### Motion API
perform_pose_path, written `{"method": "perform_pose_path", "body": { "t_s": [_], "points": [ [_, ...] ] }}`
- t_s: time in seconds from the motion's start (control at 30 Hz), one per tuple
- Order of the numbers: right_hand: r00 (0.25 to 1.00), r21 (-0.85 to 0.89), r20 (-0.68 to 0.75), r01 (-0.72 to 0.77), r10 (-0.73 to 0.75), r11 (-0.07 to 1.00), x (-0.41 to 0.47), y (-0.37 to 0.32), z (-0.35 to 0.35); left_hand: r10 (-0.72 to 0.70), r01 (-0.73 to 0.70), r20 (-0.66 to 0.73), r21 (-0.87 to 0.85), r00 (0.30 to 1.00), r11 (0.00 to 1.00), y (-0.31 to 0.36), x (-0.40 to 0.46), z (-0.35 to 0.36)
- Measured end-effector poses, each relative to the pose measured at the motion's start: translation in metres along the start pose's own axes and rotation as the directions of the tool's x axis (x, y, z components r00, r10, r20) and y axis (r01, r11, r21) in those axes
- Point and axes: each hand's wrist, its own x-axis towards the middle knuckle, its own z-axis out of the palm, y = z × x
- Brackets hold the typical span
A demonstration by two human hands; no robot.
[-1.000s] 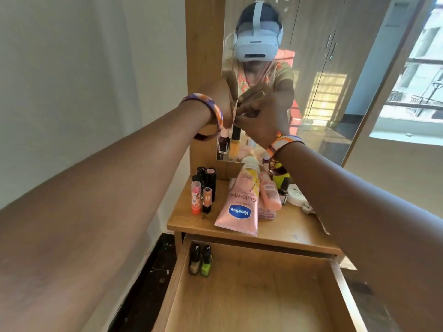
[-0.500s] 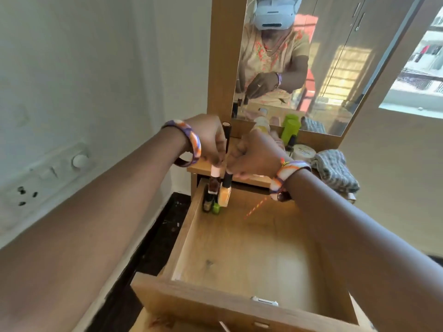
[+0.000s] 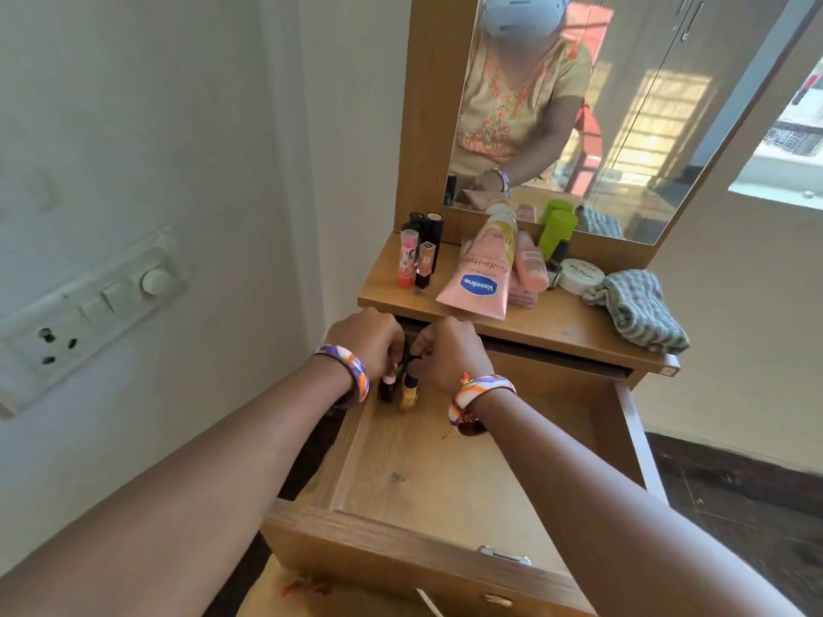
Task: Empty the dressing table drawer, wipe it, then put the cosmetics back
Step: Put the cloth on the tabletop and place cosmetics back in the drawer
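The wooden drawer [image 3: 445,492] stands pulled out below the dressing table top [image 3: 552,325]. At its far left corner my left hand [image 3: 369,340] grips a dark nail polish bottle [image 3: 386,389] by its pale cap. Beside it my right hand [image 3: 450,349] pinches the black cap of a yellow nail polish bottle [image 3: 408,391]. Both bottles stand upright and seem to rest on the drawer floor. On the table top stand several lipsticks [image 3: 421,256], a pink Vaseline tube [image 3: 483,271], a pink bottle [image 3: 532,267], a green bottle [image 3: 556,231] and a white jar [image 3: 579,274].
A grey checked cloth [image 3: 637,311] lies at the table's right end. A mirror [image 3: 579,104] rises behind the cosmetics. The white wall with a switchboard [image 3: 89,313] is close on the left. Dark floor [image 3: 735,492] lies to the right of the drawer.
Both hands came down from in front of the mirror with the two bottles into the drawer's far left corner. The view tilted down onto the drawer.
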Motion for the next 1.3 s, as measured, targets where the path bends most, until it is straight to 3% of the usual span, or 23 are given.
{"method": "perform_pose_path", "body": {
  "t_s": [0.2,0.43,0.57,0.7,0.9,0.97,1.07,1.3],
  "points": [
    [1.0,0.022,0.002,-0.027,0.027,0.999,0.001,0.001,0.004,0.017,-0.016,-0.017,0.05,1.0,0.999,0.003,0.003,0.005],
    [0.998,-0.009,0.057,-0.018,0.018,1.0,-0.001,-0.003,-0.001,0.057,-0.066,0.077,0.11,0.995,0.992,0.005,0.002,-0.005],
    [0.999,-0.028,0.035,0.041,-0.04,0.999,0.003,-0.012,-0.029,0.116,-0.109,0.081,-0.093,0.99,0.99,0.005,0.008,-0.043],
    [0.988,0.064,-0.089,0.13,-0.124,0.989,0.012,-0.029,-0.07,0.134,-0.16,-0.118,-0.25,0.984,0.955,0.008,0.031,-0.093],
    [0.913,-0.041,-0.351,0.208,-0.209,0.977,0.054,-0.038,-0.109,0.094,-0.155,-0.3,-0.186,0.949,0.97,0.005,0.085,-0.132],
    [0.908,-0.132,-0.337,0.217,-0.25,0.967,0.07,-0.039,-0.111,0.079,-0.119,-0.278,-0.13,0.957,0.984,0.007,0.104,-0.133],
    [0.933,-0.234,-0.199,0.251,-0.299,0.939,0.09,-0.04,-0.108,0.099,-0.107,-0.179,-0.037,0.979,0.994,0.01,0.127,-0.128],
    [0.954,-0.152,-0.116,0.259,-0.278,0.954,0.111,-0.024,-0.111,0.142,-0.142,-0.003,0.004,0.99,0.99,0.007,0.155,-0.113]
  ]
}}
